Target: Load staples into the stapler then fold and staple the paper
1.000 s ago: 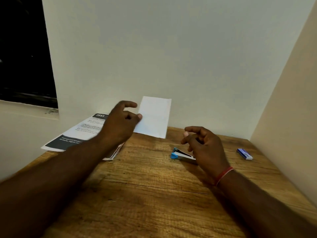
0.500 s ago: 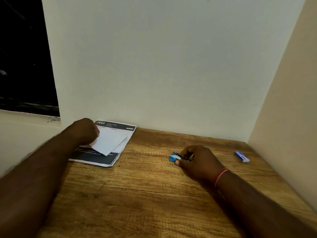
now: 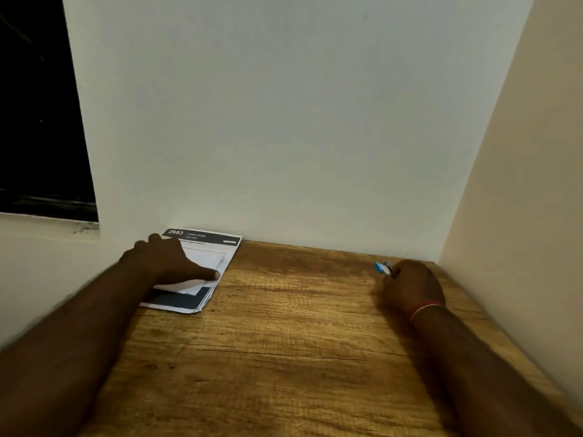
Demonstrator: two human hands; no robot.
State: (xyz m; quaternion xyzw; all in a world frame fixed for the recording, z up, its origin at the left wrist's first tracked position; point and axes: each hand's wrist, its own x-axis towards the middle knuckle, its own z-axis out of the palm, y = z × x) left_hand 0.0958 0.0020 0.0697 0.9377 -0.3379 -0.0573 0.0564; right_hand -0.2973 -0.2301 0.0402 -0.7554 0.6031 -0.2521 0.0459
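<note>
The folded white paper (image 3: pixel 206 258) lies on a stack of printed sheets (image 3: pixel 206 238) at the table's back left. My left hand (image 3: pixel 167 263) rests flat on the paper, thumb stretched out to the right along its near edge, gripping nothing. At the back right, close to the wall corner, my right hand (image 3: pixel 410 287) is closed around the small blue stapler (image 3: pixel 381 268). Only the stapler's blue front end and a bit of metal stick out to the left of the fingers. No staple box shows in this view.
The wooden table (image 3: pixel 284 342) is boxed in by a white wall at the back and a beige wall on the right. A dark window opening sits at the far left above a ledge.
My left hand brought the white paper down from the wall onto the printed sheets and now lies on it. My right hand took the stapler and carried it right, toward the back corner.
</note>
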